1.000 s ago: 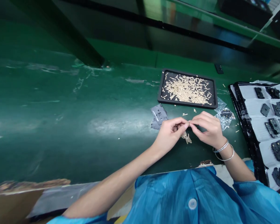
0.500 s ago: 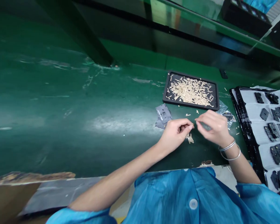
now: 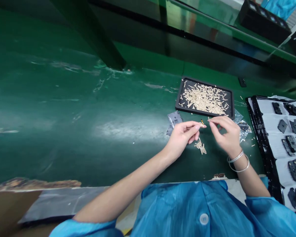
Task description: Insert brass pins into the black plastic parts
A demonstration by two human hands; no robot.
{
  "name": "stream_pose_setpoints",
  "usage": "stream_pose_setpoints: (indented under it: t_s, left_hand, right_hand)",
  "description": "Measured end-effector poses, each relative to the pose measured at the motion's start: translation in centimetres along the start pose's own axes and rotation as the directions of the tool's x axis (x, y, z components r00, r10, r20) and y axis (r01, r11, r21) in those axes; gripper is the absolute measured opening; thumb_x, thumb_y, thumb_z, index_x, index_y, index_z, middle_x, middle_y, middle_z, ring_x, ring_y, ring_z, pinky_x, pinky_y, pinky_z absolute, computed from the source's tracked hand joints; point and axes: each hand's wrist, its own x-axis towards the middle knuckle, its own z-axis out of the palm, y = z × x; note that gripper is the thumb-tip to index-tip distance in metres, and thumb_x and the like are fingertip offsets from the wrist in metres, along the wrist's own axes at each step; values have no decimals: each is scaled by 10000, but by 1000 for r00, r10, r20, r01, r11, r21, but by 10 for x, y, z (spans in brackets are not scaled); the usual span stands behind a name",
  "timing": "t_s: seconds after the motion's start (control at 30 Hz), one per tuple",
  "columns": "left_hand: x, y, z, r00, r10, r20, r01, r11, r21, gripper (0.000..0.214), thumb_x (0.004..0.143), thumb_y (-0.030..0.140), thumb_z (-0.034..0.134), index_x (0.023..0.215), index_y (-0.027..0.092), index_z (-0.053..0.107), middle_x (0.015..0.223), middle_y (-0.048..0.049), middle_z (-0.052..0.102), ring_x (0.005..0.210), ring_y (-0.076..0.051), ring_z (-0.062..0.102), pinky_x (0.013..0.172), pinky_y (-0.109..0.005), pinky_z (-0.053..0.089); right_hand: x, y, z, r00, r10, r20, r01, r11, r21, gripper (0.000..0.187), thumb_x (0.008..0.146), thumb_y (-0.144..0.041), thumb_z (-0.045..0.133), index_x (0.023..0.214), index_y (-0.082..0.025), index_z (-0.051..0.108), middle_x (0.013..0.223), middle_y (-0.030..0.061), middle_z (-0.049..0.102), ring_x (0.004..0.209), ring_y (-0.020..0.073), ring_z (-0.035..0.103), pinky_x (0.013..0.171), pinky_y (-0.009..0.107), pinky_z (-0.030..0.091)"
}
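Note:
My left hand (image 3: pixel 185 133) pinches a small gold-and-black piece (image 3: pixel 202 122) between thumb and fingertips; it is too small to name. Just to the right, my right hand (image 3: pixel 224 131) is closed in a pinch with a thin beige strip (image 3: pixel 208 118) at its fingertips. The two hands are close but apart. Below them on the green table lies a little pile of beige strips (image 3: pixel 201 146). Grey flat plastic parts (image 3: pixel 174 118) lie beside my left hand, partly covered by it. Beyond the hands is a black tray (image 3: pixel 179 107) heaped with beige strips.
A clear plastic bag (image 3: pixel 244 130) lies right of my right hand. Farther right stands a black-rimmed box (image 3: pixel 258 138) with white compartments holding dark plastic parts (image 3: pixel 291 144). A small black object (image 3: pixel 242 82) lies at the back. A dark post (image 3: pixel 111 54) rises from the green table (image 3: pixel 76 131).
My left hand has turned, so the gold piece now shows at its fingertips. A beige strip now shows in my right hand's pinch. The whole view has shifted slightly.

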Motion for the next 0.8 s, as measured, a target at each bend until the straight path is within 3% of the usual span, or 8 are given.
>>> stream_pose_setpoints:
  t_s: [0.17,0.27,0.43,0.6,0.67,0.8]
  left_hand:
    - [-3,-1,1,1000,21,3,-21,998,62,240,802,368,626,775,134,673,505,42,502,418,-50,352,426,-212,233]
    - [-4,1,3,1000,24,15,-26,992,127,249,821,373,594,762,139,655,506,42,493,419,-56,347,437,-219,256]
    - [-5,6,4,992,126,11,-123,948,292,204,845,311,553,729,155,618,545,38,489,476,-76,388,498,-224,327]
    - [-7,6,5,982,182,42,-183,899,397,194,861,281,525,728,161,599,585,27,501,519,-88,423,520,-223,340]
    - [-7,6,5,983,177,47,-181,900,396,198,866,286,517,733,161,593,584,28,499,515,-88,426,521,-223,346]
    - [-8,5,5,981,192,38,-191,896,400,206,872,289,509,739,159,598,574,29,492,507,-88,425,516,-226,347]
  right_hand:
    - [-13,-14,10,988,-125,-92,126,992,7,84,832,-127,644,844,-202,679,780,63,737,730,183,679,674,334,562]
    - [-14,-13,14,981,-135,-141,137,991,2,112,822,-108,643,834,-212,685,781,62,738,709,185,676,649,344,557]
    - [-15,-15,12,993,69,-97,-54,987,148,97,837,-165,630,761,-214,666,745,39,713,657,160,631,562,310,508]
    - [-16,-16,10,971,238,-27,-224,943,246,94,836,-189,616,756,-212,661,730,26,698,638,147,613,516,275,483]
    - [-16,-16,10,976,199,-83,-179,963,204,80,839,-171,620,786,-211,663,736,29,702,638,150,615,536,285,493]
    - [-16,-13,10,988,-45,-145,50,998,37,114,837,-119,626,822,-224,670,757,35,722,693,169,657,633,325,538]
